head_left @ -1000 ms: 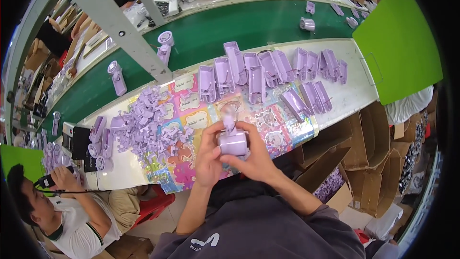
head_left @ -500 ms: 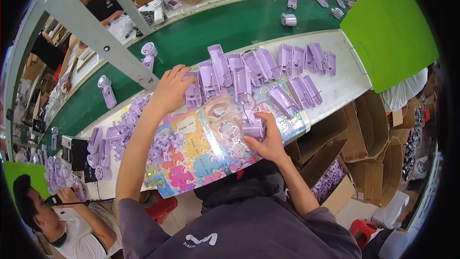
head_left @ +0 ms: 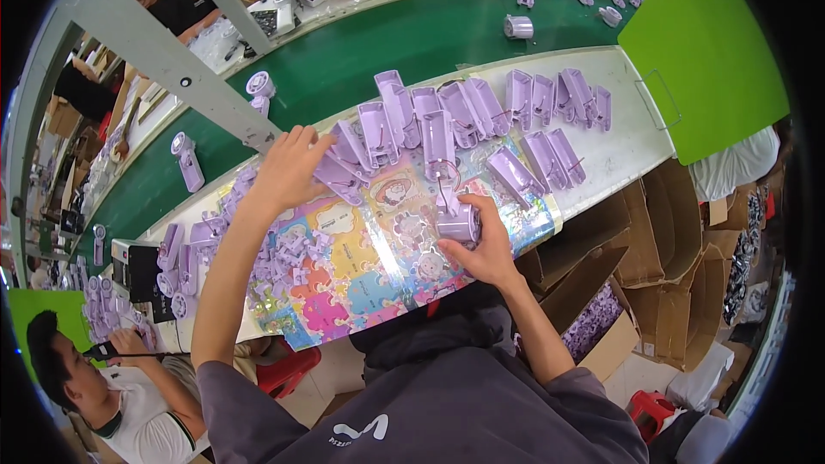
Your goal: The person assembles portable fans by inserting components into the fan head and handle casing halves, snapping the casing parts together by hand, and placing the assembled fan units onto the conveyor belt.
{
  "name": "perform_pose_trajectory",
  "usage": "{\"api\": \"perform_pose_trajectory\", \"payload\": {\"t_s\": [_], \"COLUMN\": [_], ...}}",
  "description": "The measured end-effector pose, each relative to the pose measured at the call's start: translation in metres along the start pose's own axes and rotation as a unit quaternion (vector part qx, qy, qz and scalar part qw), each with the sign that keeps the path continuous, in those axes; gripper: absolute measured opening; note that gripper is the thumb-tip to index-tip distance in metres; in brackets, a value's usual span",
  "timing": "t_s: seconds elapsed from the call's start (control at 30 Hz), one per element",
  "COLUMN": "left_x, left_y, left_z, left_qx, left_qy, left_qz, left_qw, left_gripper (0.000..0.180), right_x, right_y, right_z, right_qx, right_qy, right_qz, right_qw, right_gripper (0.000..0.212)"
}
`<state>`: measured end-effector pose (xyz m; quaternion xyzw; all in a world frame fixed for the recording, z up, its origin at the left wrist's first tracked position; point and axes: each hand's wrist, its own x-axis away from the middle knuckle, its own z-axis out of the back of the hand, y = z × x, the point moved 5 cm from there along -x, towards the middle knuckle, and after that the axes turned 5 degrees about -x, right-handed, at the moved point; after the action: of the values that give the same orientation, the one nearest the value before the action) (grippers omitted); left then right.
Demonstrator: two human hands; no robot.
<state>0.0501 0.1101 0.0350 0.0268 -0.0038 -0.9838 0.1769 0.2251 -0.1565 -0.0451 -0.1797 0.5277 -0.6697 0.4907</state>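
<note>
My right hand (head_left: 488, 245) is closed around a short lilac cylinder (head_left: 458, 224), its thumb and fingers on either side. Thin dark reddish wires run from the cylinder up to a lilac handle shell (head_left: 438, 139) lying open side up. At the left end of the row of shells, my left hand (head_left: 296, 167) has its fingers bent over a slanted lilac shell (head_left: 340, 182); its thumb is mostly hidden. More hollow shells (head_left: 487, 110) with wires stand close together beyond both hands.
A glossy cartoon-printed sheet (head_left: 365, 283) covers the near worktop. Small lilac parts (head_left: 288, 266) are heaped at left. Beyond runs a green conveyor belt (head_left: 378, 39), crossed by a grey metal post (head_left: 163, 60). Right are a green panel (head_left: 705, 51) and cardboard boxes (head_left: 657, 215). A co-worker (head_left: 129, 378) sits left.
The shell by my left hand has gone from nearly upright to slanted, its lower end now further right. My left hand has shifted slightly left. My right hand keeps its hold on the cylinder.
</note>
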Motion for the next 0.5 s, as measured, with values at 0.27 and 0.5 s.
{"api": "perform_pose_trajectory", "payload": {"t_s": [0.27,0.5], "left_x": [0.017,0.045], "left_y": [0.014,0.023], "left_z": [-0.016,0.010], "left_qx": [0.074,0.221], "left_qy": [0.066,0.008], "left_qz": [-0.049,0.047], "left_qw": [0.994,0.974], "left_gripper": [0.049,0.059], "right_x": [0.002,0.004], "right_y": [0.001,0.009], "right_z": [-0.001,-0.002], "right_qx": [-0.049,-0.092], "right_qy": [0.016,-0.055], "right_qz": [0.020,0.007], "right_qw": [0.999,0.994], "right_gripper": [0.068,0.066]}}
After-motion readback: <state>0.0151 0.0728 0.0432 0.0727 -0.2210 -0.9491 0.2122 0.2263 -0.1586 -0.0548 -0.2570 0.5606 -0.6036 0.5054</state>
